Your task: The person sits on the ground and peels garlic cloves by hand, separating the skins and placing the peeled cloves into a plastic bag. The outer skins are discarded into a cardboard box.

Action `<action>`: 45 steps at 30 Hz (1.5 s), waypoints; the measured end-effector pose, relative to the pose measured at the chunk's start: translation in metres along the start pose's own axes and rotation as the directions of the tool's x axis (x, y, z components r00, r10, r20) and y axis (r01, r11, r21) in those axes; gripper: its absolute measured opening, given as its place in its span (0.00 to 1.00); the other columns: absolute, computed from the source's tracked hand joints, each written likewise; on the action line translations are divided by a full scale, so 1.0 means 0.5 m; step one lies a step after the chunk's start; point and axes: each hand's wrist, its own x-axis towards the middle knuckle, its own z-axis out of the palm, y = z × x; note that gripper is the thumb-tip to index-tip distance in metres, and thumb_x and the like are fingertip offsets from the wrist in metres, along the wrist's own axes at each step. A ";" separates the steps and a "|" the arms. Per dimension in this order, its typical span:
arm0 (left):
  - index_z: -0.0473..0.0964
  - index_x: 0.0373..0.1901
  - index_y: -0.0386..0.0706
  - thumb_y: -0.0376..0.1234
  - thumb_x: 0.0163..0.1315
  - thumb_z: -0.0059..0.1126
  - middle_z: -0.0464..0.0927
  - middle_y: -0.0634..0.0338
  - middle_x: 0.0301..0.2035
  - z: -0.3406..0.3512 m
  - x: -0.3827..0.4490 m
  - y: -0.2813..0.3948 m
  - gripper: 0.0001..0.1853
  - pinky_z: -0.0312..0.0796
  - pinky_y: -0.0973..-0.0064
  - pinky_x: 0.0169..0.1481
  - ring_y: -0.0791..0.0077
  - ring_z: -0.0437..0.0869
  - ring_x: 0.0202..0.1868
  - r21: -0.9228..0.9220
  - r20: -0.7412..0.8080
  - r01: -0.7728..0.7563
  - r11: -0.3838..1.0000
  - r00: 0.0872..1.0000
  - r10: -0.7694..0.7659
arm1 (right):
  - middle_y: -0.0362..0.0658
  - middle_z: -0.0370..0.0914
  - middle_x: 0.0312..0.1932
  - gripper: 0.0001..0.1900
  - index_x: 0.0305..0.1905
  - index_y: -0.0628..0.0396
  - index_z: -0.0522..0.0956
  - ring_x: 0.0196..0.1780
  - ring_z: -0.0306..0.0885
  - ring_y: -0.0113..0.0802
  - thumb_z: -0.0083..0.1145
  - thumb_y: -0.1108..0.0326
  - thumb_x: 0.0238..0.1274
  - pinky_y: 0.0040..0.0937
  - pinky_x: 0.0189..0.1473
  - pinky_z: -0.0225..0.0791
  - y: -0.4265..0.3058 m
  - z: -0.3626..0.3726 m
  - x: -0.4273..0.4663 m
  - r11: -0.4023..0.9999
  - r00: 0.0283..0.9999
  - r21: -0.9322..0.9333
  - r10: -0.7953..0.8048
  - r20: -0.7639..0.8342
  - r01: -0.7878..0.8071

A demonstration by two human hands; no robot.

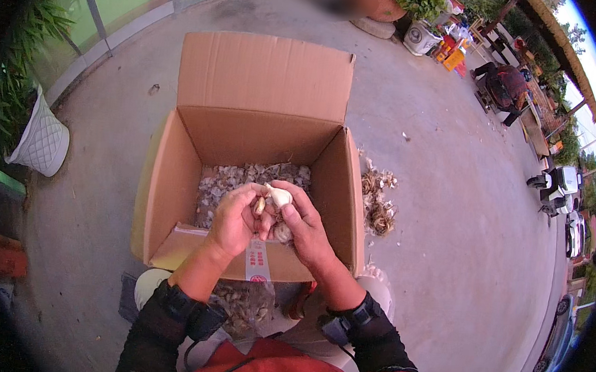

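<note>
My right hand holds a pale garlic bulb between thumb and fingers. Below it, near the right palm, is a second rounded, rooty piece that looks like garlic. A brownish garlic clove rests at the fingers of my left hand, which is cupped close against the right. Both hands are above an open cardboard box, near its front wall. Loose papery garlic skins cover the box floor; my hands hide part of them.
A clear plastic bag of what looks like garlic cloves lies below the box's front. Dry roots and husks are heaped beside its right wall. A white quilted planter stands left. Another person bends over at the upper right.
</note>
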 end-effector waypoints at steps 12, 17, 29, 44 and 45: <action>0.75 0.36 0.38 0.43 0.69 0.46 0.70 0.67 0.20 0.028 -0.021 -0.001 0.17 0.57 0.85 0.15 0.86 0.65 0.15 0.448 -0.123 0.009 0.894 0.991 0.051 | 0.56 0.76 0.47 0.21 0.62 0.54 0.67 0.49 0.78 0.50 0.52 0.70 0.65 0.36 0.50 0.70 0.004 0.016 -0.004 0.684 0.949 -0.710 -0.307 -0.072 0.167; 0.75 0.33 0.37 0.39 0.67 0.46 0.74 0.64 0.22 0.018 -0.016 -0.024 0.14 0.63 0.81 0.22 0.84 0.71 0.22 0.550 -0.149 -0.062 0.833 0.974 0.171 | 0.55 0.77 0.45 0.19 0.60 0.54 0.68 0.48 0.79 0.50 0.50 0.70 0.66 0.36 0.48 0.71 0.005 0.021 -0.002 0.716 0.952 -0.676 -0.297 -0.069 0.174; 0.73 0.34 0.35 0.36 0.64 0.46 0.76 0.53 0.23 0.022 -0.018 -0.023 0.12 0.70 0.70 0.31 0.75 0.76 0.26 0.839 -0.014 -0.201 0.505 0.921 0.388 | 0.40 0.75 0.38 0.12 0.55 0.57 0.70 0.39 0.70 0.21 0.43 0.67 0.73 0.24 0.39 0.69 0.026 0.031 -0.001 0.842 0.967 -0.539 -0.140 -0.215 0.002; 0.71 0.31 0.39 0.31 0.59 0.51 0.74 0.59 0.21 0.002 -0.005 -0.002 0.05 0.64 0.82 0.16 0.80 0.69 0.14 0.167 -0.087 -0.008 0.986 0.996 0.023 | 0.43 0.76 0.35 0.21 0.57 0.59 0.70 0.31 0.74 0.26 0.40 0.53 0.74 0.23 0.32 0.69 0.023 -0.002 0.014 0.996 0.993 0.076 0.045 -0.106 -0.037; 0.72 0.31 0.39 0.29 0.59 0.50 0.74 0.59 0.22 -0.001 -0.003 -0.004 0.03 0.64 0.83 0.16 0.79 0.70 0.14 0.118 -0.051 -0.022 0.993 0.998 0.028 | 0.42 0.75 0.33 0.21 0.58 0.58 0.70 0.29 0.73 0.26 0.41 0.53 0.73 0.22 0.30 0.69 0.017 -0.002 0.013 0.985 0.992 0.155 0.091 -0.087 -0.076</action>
